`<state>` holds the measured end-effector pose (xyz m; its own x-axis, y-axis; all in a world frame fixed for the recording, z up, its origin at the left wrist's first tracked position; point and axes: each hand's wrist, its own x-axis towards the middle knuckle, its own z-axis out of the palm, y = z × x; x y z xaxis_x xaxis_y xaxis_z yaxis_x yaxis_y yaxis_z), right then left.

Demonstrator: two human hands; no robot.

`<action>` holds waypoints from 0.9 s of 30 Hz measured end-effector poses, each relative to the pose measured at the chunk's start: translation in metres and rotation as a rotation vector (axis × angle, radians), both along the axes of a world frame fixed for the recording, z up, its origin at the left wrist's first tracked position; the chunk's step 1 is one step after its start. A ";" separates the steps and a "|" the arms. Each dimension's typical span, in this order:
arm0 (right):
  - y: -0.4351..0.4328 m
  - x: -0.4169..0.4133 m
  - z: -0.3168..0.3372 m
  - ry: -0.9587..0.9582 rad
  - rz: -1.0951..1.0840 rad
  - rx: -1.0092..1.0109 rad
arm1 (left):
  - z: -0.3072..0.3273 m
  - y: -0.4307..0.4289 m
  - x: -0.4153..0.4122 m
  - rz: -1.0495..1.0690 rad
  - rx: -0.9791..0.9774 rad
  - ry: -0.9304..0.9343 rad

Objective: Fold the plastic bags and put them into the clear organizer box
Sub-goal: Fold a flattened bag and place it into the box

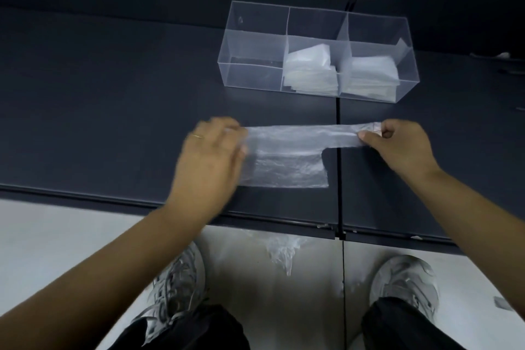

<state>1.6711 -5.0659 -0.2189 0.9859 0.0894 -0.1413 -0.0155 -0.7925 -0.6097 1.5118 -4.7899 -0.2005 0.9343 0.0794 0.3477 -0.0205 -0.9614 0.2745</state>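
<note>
Nearest the camera: two legs in black trousers [193,329], with a grey-white laced sneaker [181,273] under the left forearm and a second grey-white sneaker [403,281] under the right, both on a pale glossy floor [56,236]. A crumpled clear plastic film [284,250] lies on the floor between the shoes, below and nearer than both sets of fingers.

Next: a flat, dark grey matte shelf surface [113,94]. The thin translucent handled plastic bag [284,162] lies flat on it, stretched between the hands. Its narrow handle strip runs rightward across the vertical seam [338,111] in the surface.

Right hand [397,145]: fingers curled, thumb and fingertips pinching the end of the handle strip.

Left hand [210,156]: motion-blurred, with a thin ring [197,136] on one finger. The fingers reach over the bag's left end. Cannot tell whether they pinch it or only press on it.

Farthest: a clear rectangular three-compartment organizer box [252,77] stands on the surface beyond the fingertips, apart from the bag and nearer the right hand's side. A stack of folded white-translucent bags [309,71] is in the middle compartment. A second folded stack [372,74] is in the right compartment.
</note>
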 end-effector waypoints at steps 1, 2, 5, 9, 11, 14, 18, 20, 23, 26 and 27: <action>0.001 -0.001 0.003 0.007 0.003 -0.011 | -0.003 -0.012 -0.003 -0.089 0.026 0.075; 0.002 -0.002 0.006 0.013 0.002 -0.016 | -0.006 -0.022 -0.007 -0.150 0.036 0.186; 0.011 -0.011 0.015 -0.066 -0.015 -0.128 | -0.020 -0.030 -0.017 -0.167 0.089 0.444; 0.053 -0.040 0.027 -0.394 0.348 -0.144 | -0.020 -0.028 -0.021 -0.127 -0.035 0.322; 0.080 -0.058 0.023 -0.361 0.669 -0.107 | -0.011 -0.021 -0.026 -0.027 -0.143 0.134; 0.105 -0.073 0.007 -0.270 0.937 -0.177 | 0.000 0.006 -0.039 0.441 -0.687 0.022; 0.106 -0.071 -0.016 -0.228 0.973 -0.325 | -0.002 0.036 -0.053 0.564 -1.434 0.450; 0.104 -0.070 -0.020 -0.262 0.979 -0.354 | -0.003 0.038 -0.056 0.448 -1.478 0.540; 0.102 -0.071 -0.022 -0.279 0.977 -0.369 | -0.003 0.045 -0.056 0.442 -1.368 0.602; 0.103 -0.071 -0.021 -0.279 0.982 -0.388 | -0.001 0.054 -0.057 0.541 -1.087 0.621; 0.103 -0.072 -0.020 -0.274 0.984 -0.391 | -0.001 0.057 -0.060 0.580 -0.932 0.561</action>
<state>1.5996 -4.9626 -0.2393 0.5096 0.8522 -0.1184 0.8287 -0.5232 -0.1990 1.4523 -4.7331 -0.2011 0.6799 0.5345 -0.5021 0.6858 -0.2210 0.6934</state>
